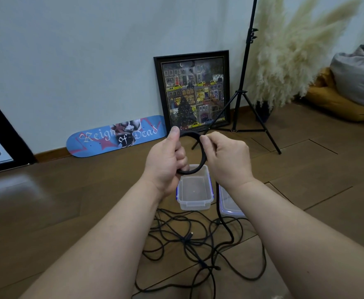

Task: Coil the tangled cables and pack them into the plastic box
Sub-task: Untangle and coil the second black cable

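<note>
Black cable coil (201, 152) gripped by both hands' curled fingers; second box (228, 203) half hidden behind right wrist.

**Layout at frame centre and periphery**

I see the coil (195, 154) at frame centre, between the left hand (166, 160) and right hand (226, 160), above the plastic box (195, 200). The lid (230, 207) lies just right of it. Tangled cables (183, 238) lie below. Skateboard deck (116, 137), framed picture (195, 91) and tripod (241, 93) stand behind, against the wall.
</note>
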Motion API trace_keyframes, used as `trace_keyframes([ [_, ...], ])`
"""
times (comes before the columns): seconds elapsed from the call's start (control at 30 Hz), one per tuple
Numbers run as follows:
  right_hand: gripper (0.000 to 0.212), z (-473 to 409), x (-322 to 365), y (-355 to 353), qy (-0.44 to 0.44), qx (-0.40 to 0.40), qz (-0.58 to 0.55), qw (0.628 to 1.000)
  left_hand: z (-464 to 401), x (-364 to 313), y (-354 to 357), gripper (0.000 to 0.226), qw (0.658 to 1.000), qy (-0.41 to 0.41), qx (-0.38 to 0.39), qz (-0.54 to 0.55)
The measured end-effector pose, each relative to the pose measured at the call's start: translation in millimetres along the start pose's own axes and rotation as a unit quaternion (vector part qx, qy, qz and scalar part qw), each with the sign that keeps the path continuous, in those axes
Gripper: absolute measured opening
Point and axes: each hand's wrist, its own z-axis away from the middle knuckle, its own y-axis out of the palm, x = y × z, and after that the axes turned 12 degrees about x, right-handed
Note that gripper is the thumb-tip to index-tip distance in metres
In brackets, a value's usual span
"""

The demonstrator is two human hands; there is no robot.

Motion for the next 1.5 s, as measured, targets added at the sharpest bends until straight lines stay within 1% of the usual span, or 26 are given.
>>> trace_keyframes([
  [0.07,0.038,-0.6,-0.1,2.0,0.000,-0.011,0.066,0.998,0.4,3.3,1.7,0.047,0.999,0.010,-0.008,-0.034],
  [0.1,0.038,-0.7,1.1,2.1,0.000,-0.003,0.086,0.996,0.5,4.6,2.2,0.046,0.999,0.015,-0.013,-0.044],
  [0.17,0.038,-0.5,1.7,2.1,0.015,0.040,0.090,0.995,0.5,6.7,3.0,0.044,0.998,0.021,-0.021,-0.055],
  [0.23,0.033,-2.4,2.3,-0.3,0.062,0.084,0.026,0.994,0.6,7.0,3.1,0.041,0.998,0.021,-0.030,-0.059],
  [0.3,0.024,-4.5,2.5,-2.6,0.109,0.108,-0.080,0.985,0.4,6.6,2.8,0.041,0.998,0.018,-0.035,-0.049],
  [0.37,0.027,-4.6,3.0,-3.2,0.125,0.134,-0.171,0.968,0.4,4.8,5.0,0.045,0.999,0.010,-0.032,-0.022],
  [0.4,0.028,-3.5,3.7,-3.0,0.122,0.151,-0.195,0.961,0.1,3.8,6.6,0.047,1.000,0.007,-0.028,-0.009],
  [0.5,0.041,0.0,6.6,0.2,0.115,0.172,-0.218,0.954,-1.2,5.5,11.4,0.049,1.000,0.012,-0.020,-0.012],
  [0.53,0.043,0.5,6.7,1.4,0.120,0.167,-0.227,0.952,-1.2,8.3,12.6,0.049,0.998,0.021,-0.027,-0.044],
  [0.57,0.043,0.7,6.1,3.3,0.129,0.160,-0.253,0.945,-0.3,11.7,13.3,0.049,0.993,0.037,-0.037,-0.103],
  [0.6,0.041,0.8,6.5,4.2,0.142,0.152,-0.301,0.931,0.2,15.6,12.8,0.049,0.981,0.056,-0.046,-0.178],
  [0.63,0.038,1.1,7.5,4.7,0.159,0.145,-0.359,0.908,0.0,18.6,11.7,0.048,0.965,0.073,-0.052,-0.245],
  [0.67,0.035,0.9,8.4,4.1,0.172,0.141,-0.407,0.886,-0.6,19.7,10.0,0.047,0.952,0.082,-0.054,-0.289],
  [0.7,0.034,0.2,8.0,2.4,0.175,0.142,-0.429,0.875,-0.9,18.8,7.6,0.046,0.945,0.083,-0.050,-0.314],
  [0.73,0.033,-1.0,7.3,0.4,0.168,0.144,-0.430,0.876,-1.5,16.9,4.6,0.045,0.941,0.078,-0.040,-0.326],
  [0.8,0.031,-4.5,4.4,-4.5,0.147,0.150,-0.429,0.879,-1.8,11.1,0.0,0.034,0.950,0.061,-0.001,-0.305],
  [0.87,0.031,-7.0,1.2,-6.7,0.142,0.166,-0.421,0.880,0.8,5.9,-0.3,0.017,0.969,0.035,0.033,-0.240],
  [0.9,0.032,-7.1,-0.5,-7.1,0.143,0.177,-0.411,0.883,2.3,3.5,1.4,0.014,0.977,0.022,0.043,-0.208],
  [0.97,0.033,-5.6,-0.5,-5.2,0.146,0.197,-0.392,0.887,6.1,-0.5,2.8,0.014,0.987,-0.002,0.058,-0.151],
  [1.07,0.030,-5.2,2.3,-2.8,0.130,0.204,-0.377,0.894,8.7,-4.7,1.7,0.023,0.994,-0.038,0.072,-0.068],
  [1.13,0.032,-5.2,2.9,-1.9,0.120,0.201,-0.359,0.903,8.9,-3.6,0.6,0.023,0.993,-0.048,0.075,-0.082],
  [1.23,0.033,-4.9,3.9,-2.0,0.130,0.190,-0.357,0.905,6.1,4.4,0.4,0.021,0.978,-0.022,0.060,-0.198],
  [1.3,0.035,-5.5,8.8,-1.8,0.150,0.176,-0.401,0.887,4.7,7.1,2.7,0.022,0.969,0.015,0.041,-0.244],
  [1.37,0.036,-6.9,15.2,-1.6,0.177,0.157,-0.474,0.848,4.4,7.2,6.0,0.023,0.968,0.049,0.027,-0.246],
  [1.43,0.035,-6.8,17.9,-1.9,0.197,0.148,-0.532,0.810,5.5,6.4,9.5,0.021,0.973,0.063,0.016,-0.222],
  [1.5,0.028,-6.0,15.6,-1.0,0.205,0.156,-0.560,0.787,6.8,6.1,11.7,0.019,0.982,0.062,0.015,-0.177],
])
